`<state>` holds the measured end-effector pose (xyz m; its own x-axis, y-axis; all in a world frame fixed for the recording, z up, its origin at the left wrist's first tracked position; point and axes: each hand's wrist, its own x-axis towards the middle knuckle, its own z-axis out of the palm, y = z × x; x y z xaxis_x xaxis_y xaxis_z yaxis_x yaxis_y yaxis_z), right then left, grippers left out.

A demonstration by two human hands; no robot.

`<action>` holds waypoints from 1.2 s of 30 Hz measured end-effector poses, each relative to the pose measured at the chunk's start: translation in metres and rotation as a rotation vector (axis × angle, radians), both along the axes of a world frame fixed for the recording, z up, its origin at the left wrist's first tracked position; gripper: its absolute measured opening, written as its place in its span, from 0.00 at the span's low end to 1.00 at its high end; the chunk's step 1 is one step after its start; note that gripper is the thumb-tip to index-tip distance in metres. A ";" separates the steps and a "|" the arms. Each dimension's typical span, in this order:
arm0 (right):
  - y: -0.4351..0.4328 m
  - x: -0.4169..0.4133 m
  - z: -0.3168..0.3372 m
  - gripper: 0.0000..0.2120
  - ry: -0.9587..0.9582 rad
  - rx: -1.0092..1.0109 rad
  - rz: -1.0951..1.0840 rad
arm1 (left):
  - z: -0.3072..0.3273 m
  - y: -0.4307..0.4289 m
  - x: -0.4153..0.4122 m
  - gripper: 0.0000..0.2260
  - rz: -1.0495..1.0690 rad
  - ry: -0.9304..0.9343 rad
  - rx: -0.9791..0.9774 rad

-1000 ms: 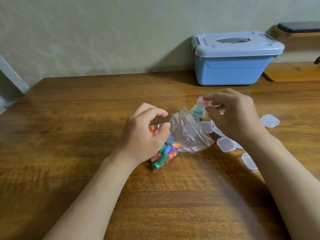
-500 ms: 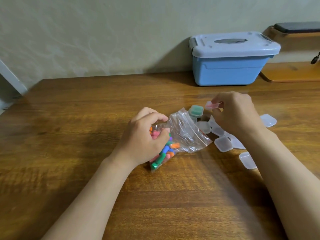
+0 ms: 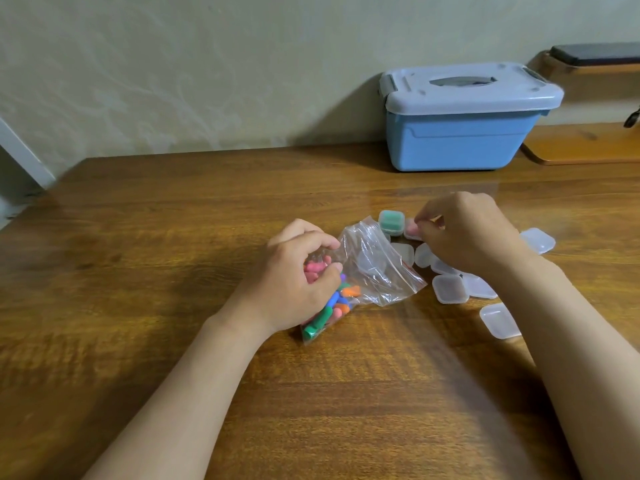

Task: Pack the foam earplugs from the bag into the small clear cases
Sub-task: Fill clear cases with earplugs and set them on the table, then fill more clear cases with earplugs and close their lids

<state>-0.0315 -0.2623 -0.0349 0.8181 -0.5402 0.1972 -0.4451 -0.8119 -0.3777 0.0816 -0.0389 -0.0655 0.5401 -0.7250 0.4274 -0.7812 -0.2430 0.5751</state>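
A clear zip bag (image 3: 374, 271) of coloured foam earplugs (image 3: 337, 299) lies mid-table. My left hand (image 3: 294, 282) grips the bag's filled end, fingers curled over pink earplugs. My right hand (image 3: 464, 233) holds a small case with pink earplugs (image 3: 412, 230) down on the table, beside a closed case with green earplugs (image 3: 391, 221). Several empty clear cases (image 3: 450, 289) lie around and under my right hand; one case (image 3: 500, 320) sits nearer me, another case (image 3: 538, 240) to the right.
A blue storage box with a grey lid (image 3: 464, 116) stands at the back of the wooden table (image 3: 173, 237) by the wall. A wooden shelf piece (image 3: 585, 143) is at the far right.
My right hand has lowered the pink-filled case from above the table down beside the green-filled case. My left hand has stayed on the bag.
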 end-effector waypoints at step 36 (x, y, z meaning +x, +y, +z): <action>0.046 -0.022 0.022 0.15 -0.367 0.684 0.644 | 0.016 0.004 -0.012 0.17 -0.149 0.147 -0.253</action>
